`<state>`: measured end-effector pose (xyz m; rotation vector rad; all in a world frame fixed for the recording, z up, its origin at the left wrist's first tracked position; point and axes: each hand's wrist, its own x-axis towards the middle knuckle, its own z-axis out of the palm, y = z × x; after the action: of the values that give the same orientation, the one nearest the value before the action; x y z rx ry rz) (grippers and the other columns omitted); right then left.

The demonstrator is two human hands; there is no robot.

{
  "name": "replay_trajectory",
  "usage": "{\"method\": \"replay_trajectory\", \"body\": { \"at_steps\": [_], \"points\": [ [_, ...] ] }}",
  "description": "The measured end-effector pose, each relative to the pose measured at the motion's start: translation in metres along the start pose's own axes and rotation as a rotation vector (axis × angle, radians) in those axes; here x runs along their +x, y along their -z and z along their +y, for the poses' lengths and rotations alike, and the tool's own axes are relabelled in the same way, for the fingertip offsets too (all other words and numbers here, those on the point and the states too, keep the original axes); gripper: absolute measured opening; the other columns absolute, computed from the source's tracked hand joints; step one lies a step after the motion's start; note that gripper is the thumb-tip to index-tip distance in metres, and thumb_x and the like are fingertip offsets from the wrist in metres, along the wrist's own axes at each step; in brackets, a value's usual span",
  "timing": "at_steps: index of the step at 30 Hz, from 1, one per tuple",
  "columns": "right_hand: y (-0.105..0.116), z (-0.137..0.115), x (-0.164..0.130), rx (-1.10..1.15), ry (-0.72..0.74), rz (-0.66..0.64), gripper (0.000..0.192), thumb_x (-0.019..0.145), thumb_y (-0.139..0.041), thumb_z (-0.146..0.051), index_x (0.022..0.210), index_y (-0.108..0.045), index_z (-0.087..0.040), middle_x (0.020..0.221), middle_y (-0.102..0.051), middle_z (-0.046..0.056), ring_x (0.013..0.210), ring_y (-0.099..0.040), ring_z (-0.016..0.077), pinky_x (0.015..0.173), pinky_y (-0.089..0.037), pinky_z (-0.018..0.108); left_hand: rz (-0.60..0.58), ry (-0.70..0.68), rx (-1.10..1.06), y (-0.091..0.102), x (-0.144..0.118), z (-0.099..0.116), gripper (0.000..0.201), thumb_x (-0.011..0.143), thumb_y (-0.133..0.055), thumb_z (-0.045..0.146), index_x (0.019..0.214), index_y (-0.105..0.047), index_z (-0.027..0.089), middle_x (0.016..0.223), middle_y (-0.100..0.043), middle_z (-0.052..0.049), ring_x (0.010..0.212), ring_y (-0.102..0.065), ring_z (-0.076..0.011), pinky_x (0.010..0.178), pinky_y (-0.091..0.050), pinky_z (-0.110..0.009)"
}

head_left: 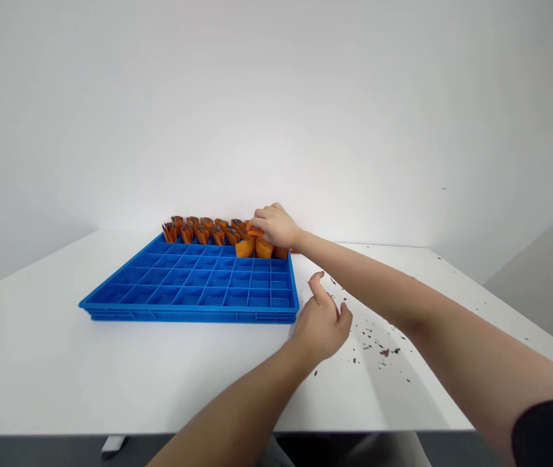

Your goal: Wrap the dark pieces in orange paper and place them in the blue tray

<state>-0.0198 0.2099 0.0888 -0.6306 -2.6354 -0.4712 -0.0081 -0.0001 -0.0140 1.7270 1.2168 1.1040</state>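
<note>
A blue tray divided into many small compartments lies on the white table. Its far row holds several orange packets, standing upright. My right hand reaches over the tray's far right corner, its fingers closed on an orange packet above two more orange packets in the second row. My left hand hovers just off the tray's near right corner, loosely curled, thumb up, holding nothing that I can see.
Dark crumbs are scattered on the table to the right of the tray. A plain white wall stands behind. The table's front edge runs near the bottom of the view.
</note>
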Motion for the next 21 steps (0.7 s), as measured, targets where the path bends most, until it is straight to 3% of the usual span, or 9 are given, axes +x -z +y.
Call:
{"method": "replay_trajectory", "body": {
  "at_steps": [3,6,8,15,21],
  "points": [
    [0.008,0.028,-0.023,-0.069,-0.176,0.034,0.035,0.11,-0.046,-0.035,0.122,-0.074,-0.018,0.116,-0.066,0.015,0.103,-0.057,0.0264,0.093,-0.027,0.041,-0.018,-0.06,0.06,0.0,0.0,0.001,0.072,0.095,-0.058,0.033,0.154,-0.022,0.012,0.075,-0.066,0.0,0.07,-0.064,-0.0248,0.072,-0.044,-0.035],
    [0.01,0.058,-0.051,-0.121,-0.392,-0.161,0.034,0.108,-0.05,-0.034,0.124,-0.076,-0.018,0.126,-0.063,0.017,0.109,-0.059,0.0278,0.096,-0.029,0.042,-0.047,-0.105,0.085,0.002,0.0,0.003,0.062,0.097,-0.053,0.031,0.15,-0.024,0.014,0.075,-0.065,0.001,0.069,-0.062,-0.0236,0.069,-0.043,-0.034],
    [0.007,0.073,-0.069,-0.121,-0.46,-0.322,0.03,0.105,-0.056,-0.032,0.122,-0.079,-0.021,0.132,-0.061,0.016,0.11,-0.061,0.0273,0.097,-0.031,0.041,-0.048,-0.118,0.084,0.002,0.001,0.003,0.058,0.098,-0.051,0.029,0.147,-0.024,0.015,0.075,-0.064,0.002,0.07,-0.062,-0.0229,0.068,-0.042,-0.034],
    [-0.016,0.088,-0.107,-0.054,-0.44,-0.495,0.037,0.09,-0.079,-0.037,0.126,-0.078,-0.033,0.134,-0.064,0.009,0.108,-0.065,0.024,0.093,-0.037,0.034,-0.064,-0.132,0.077,0.0,0.001,0.0,0.057,0.098,-0.052,0.027,0.145,-0.022,0.018,0.077,-0.061,0.004,0.07,-0.06,-0.0214,0.067,-0.04,-0.033],
    [-0.013,0.086,-0.11,-0.067,-0.416,-0.433,0.024,0.093,-0.07,-0.022,0.113,-0.082,-0.027,0.127,-0.069,0.007,0.098,-0.067,0.0202,0.089,-0.037,0.032,-0.054,-0.151,0.071,-0.001,0.003,-0.002,0.054,0.097,-0.052,0.025,0.142,-0.022,0.019,0.076,-0.057,0.005,0.07,-0.059,-0.0208,0.07,-0.041,-0.034]
  ]
}}
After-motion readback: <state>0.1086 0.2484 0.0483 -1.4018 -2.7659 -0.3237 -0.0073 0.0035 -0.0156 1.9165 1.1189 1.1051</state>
